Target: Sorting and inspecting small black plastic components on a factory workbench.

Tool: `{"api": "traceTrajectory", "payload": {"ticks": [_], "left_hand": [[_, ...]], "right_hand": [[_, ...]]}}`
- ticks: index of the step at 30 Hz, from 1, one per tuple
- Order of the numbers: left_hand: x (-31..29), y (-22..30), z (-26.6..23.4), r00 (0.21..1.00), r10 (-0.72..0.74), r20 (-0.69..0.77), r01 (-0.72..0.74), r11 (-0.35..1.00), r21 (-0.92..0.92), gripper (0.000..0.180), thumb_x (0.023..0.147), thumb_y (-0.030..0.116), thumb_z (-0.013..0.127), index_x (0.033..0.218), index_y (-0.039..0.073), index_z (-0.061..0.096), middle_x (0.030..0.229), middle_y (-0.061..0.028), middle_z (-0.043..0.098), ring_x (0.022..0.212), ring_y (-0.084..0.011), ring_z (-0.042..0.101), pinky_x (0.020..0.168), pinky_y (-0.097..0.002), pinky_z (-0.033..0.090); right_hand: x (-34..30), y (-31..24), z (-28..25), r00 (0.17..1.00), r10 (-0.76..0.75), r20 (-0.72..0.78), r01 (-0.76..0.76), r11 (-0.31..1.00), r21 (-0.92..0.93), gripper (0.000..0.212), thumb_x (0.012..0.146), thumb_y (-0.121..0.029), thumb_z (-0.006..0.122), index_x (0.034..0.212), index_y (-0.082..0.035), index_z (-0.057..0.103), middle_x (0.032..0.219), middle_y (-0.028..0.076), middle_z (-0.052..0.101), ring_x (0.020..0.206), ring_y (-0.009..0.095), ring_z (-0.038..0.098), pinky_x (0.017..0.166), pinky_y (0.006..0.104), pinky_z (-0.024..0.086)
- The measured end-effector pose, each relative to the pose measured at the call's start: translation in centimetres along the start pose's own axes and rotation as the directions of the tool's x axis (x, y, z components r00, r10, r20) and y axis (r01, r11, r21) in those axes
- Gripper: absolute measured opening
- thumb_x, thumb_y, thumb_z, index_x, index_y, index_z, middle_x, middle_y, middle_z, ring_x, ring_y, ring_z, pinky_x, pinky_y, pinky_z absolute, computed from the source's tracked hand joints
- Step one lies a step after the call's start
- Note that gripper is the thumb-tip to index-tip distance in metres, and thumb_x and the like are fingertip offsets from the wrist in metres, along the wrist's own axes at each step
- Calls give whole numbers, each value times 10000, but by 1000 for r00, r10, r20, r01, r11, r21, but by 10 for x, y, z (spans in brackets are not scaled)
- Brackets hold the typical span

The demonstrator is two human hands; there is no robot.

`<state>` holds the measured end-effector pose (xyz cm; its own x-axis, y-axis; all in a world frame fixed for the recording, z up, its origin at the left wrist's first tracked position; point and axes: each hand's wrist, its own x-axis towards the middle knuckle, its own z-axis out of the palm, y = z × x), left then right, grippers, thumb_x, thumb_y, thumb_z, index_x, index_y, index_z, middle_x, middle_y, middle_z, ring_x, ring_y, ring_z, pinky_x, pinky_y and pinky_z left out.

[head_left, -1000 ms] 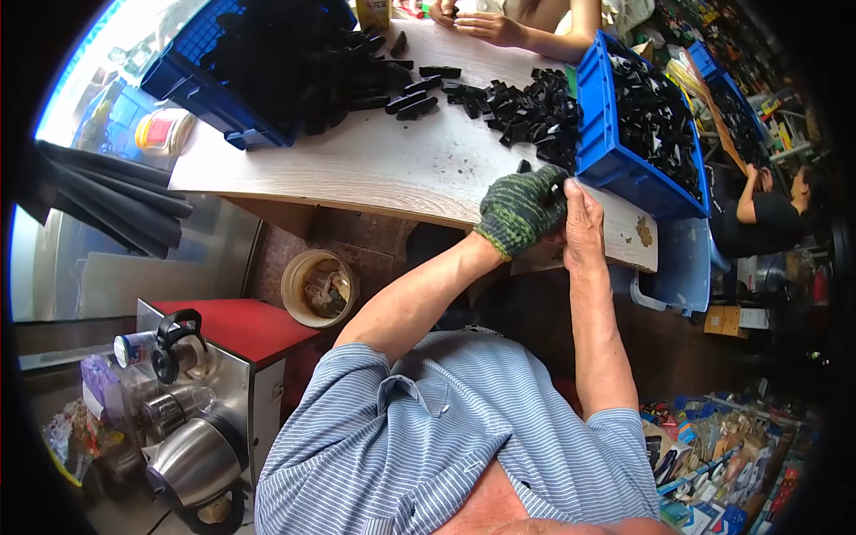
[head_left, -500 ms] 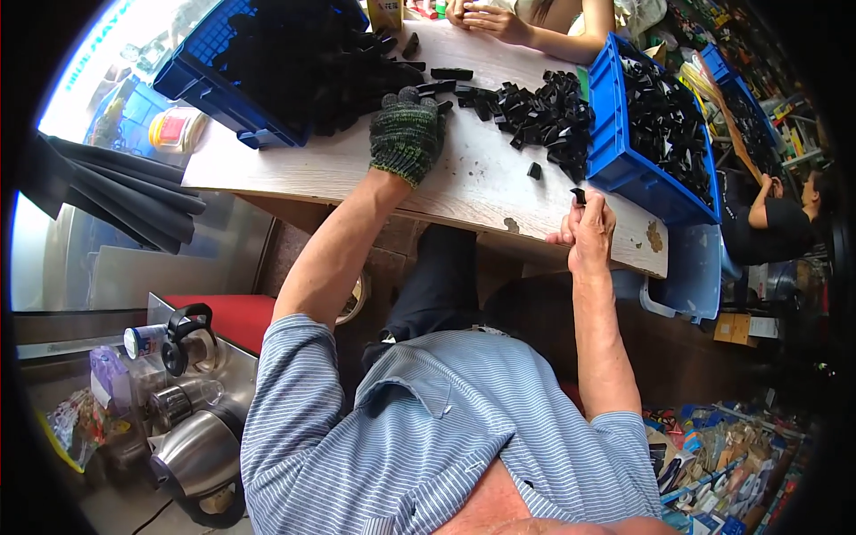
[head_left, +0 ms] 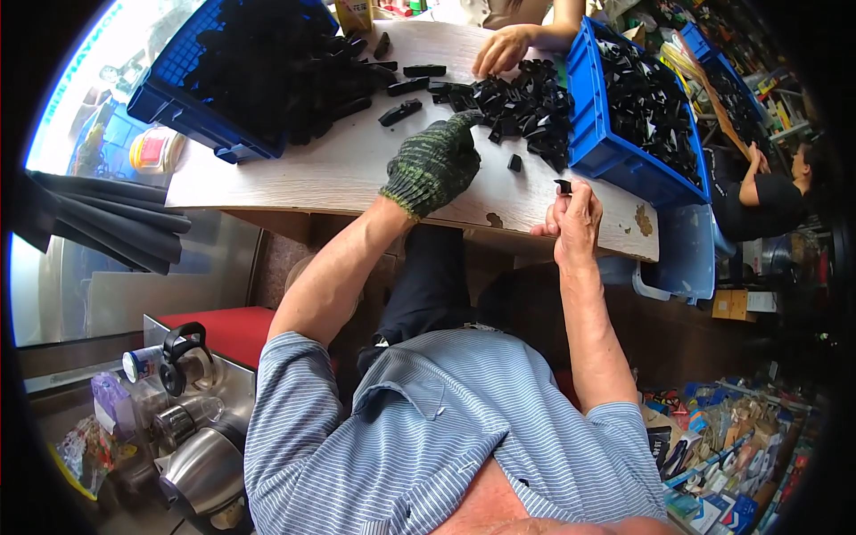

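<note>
My left hand (head_left: 432,167), in a dark green knitted glove, is over the table with its fingers curled and the forefinger reaching toward a pile of small black pieces (head_left: 535,111). Whether anything is inside its grip is hidden. Bare, my right hand (head_left: 578,218) pinches a small black piece (head_left: 563,185) between thumb and fingers at the table's near edge. A single black block (head_left: 514,162) lies between my hands. Longer black strips (head_left: 400,112) rest just beyond the glove.
A blue crate (head_left: 201,120) heaped with black strips stands at the left. Another blue crate (head_left: 615,152) of small black pieces is at the right. Across the white table (head_left: 294,178), another person's hand (head_left: 502,49) touches the pile. A lidded jar (head_left: 156,150) sits at the left.
My left hand has come right, away from the black strips, toward the pile. My right hand still pinches its piece. The other person's hand has reached down to the pile.
</note>
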<state>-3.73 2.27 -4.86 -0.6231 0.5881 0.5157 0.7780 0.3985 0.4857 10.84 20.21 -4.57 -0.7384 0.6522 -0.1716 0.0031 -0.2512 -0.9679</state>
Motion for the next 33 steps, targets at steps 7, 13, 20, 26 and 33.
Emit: {"api": "traceTrajectory", "payload": {"ticks": [7, 13, 20, 26, 33], "left_hand": [[-20, 21, 3, 984, -99, 146, 71, 981, 181, 185, 934, 250, 633, 1030, 102, 688, 754, -157, 634, 718, -376, 632, 619, -464, 499], [-26, 40, 28, 999, 11, 35, 3, 932, -363, 195, 936, 214, 626, 1047, 66, 688, 868, -156, 647, 807, -326, 651, 687, -415, 505], [-26, 69, 70, 997, -73, 11, 64, 783, -619, 201, 986, 155, 573, 1097, 3, 643, 905, -84, 667, 769, -144, 608, 683, -304, 497], [-34, 68, 87, 978, -207, 0, 156, 735, -660, 222, 984, 189, 581, 1110, 15, 638, 840, -78, 662, 704, -131, 604, 612, -288, 483], [-32, 114, 94, 993, -106, -51, 92, 968, -235, 382, 832, 44, 605, 1207, -17, 564, 1259, -224, 570, 1067, -407, 600, 887, -455, 508]], "right_hand": [[1, -2, 1, 1000, -3, -4, 3, 1000, -5, 354, 974, -373, 439, 763, -95, 493, 499, -25, 308, 390, 102, 366, 376, 339, 497], [3, 3, -1, 999, -1, -41, 3, 999, 44, 312, 958, -346, 461, 810, -83, 543, 528, -8, 366, 375, 103, 369, 349, 322, 476], [-1, 6, -5, 996, -58, -73, 59, 998, 6, 302, 955, -348, 429, 835, -103, 559, 626, 20, 452, 412, 125, 429, 333, 315, 445], [7, 22, -7, 978, -197, -71, 189, 976, -108, 312, 958, -358, 447, 856, -89, 567, 521, 14, 399, 375, 141, 377, 342, 351, 443], [10, 23, -18, 906, -423, -19, 404, 876, -263, 281, 954, -111, 472, 687, -39, 421, 621, 18, 314, 577, 119, 309, 529, 324, 300]]}}
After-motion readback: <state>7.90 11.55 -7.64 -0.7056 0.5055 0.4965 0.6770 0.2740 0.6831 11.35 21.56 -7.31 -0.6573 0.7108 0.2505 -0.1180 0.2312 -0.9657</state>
